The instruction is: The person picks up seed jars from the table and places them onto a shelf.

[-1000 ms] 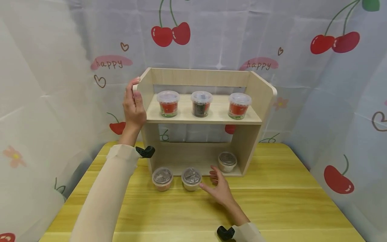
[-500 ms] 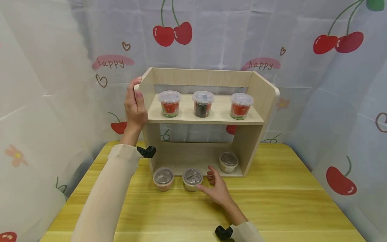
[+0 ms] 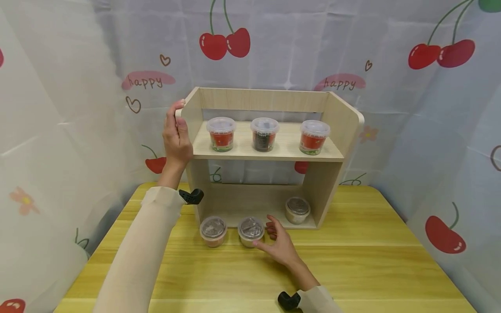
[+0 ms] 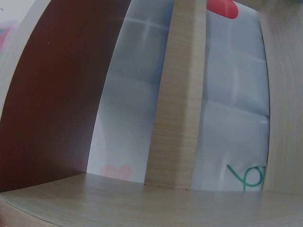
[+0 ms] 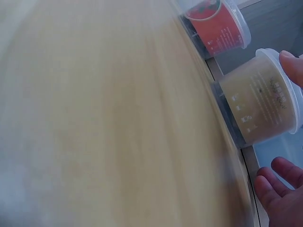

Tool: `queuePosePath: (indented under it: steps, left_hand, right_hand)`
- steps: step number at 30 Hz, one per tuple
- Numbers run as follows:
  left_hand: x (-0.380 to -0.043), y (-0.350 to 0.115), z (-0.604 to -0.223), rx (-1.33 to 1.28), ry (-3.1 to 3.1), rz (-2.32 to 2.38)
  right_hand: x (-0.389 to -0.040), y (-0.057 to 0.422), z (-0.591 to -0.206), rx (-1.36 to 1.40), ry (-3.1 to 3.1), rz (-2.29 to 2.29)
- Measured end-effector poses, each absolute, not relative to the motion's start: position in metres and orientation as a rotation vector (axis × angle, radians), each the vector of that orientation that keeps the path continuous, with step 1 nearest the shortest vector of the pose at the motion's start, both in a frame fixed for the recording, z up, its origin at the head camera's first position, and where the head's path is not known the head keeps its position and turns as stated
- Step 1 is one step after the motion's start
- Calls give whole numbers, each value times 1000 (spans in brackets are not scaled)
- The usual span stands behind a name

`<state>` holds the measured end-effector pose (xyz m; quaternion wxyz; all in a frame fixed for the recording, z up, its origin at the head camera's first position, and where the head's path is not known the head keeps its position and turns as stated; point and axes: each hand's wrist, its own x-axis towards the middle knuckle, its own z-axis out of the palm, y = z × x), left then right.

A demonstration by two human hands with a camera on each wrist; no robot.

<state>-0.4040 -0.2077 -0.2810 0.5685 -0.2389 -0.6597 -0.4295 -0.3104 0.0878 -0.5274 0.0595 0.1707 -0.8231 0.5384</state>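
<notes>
My left hand (image 3: 178,143) grips the left side panel of a two-tier wooden shelf (image 3: 342,126), thumb at the front edge. The left wrist view looks inside that shelf, past its back rail (image 4: 177,104). My right hand (image 3: 282,248) is spread at a small lidded plastic tub (image 3: 251,231) on the table. In the right wrist view the thumb (image 5: 292,66) is at the lid's rim of this pale tub (image 5: 258,101), and the other fingers (image 5: 267,189) stand apart from its side. A second tub (image 3: 213,231), red-labelled in the right wrist view, stands to its left.
One lidded tub (image 3: 297,211) stands on the lower tier at the right. Along the upper tier are a left tub (image 3: 221,135), a middle tub (image 3: 264,135) and a right tub (image 3: 314,138). A cherry-printed cloth (image 3: 258,71) hangs behind the yellow wooden table (image 3: 372,269).
My right hand has moved slightly left, its thumb coming to the front of the middle table tub. My left hand keeps its hold on the shelf; the view has shifted a little.
</notes>
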Motion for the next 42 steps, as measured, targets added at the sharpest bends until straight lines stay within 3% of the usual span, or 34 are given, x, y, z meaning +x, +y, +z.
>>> queuePosePath:
  steps: [42]
  left_hand:
    - [-405, -207, -282, -567, -1544, -1004]
  right_hand:
    - [-317, 73, -529, 593, -2540, 1591]
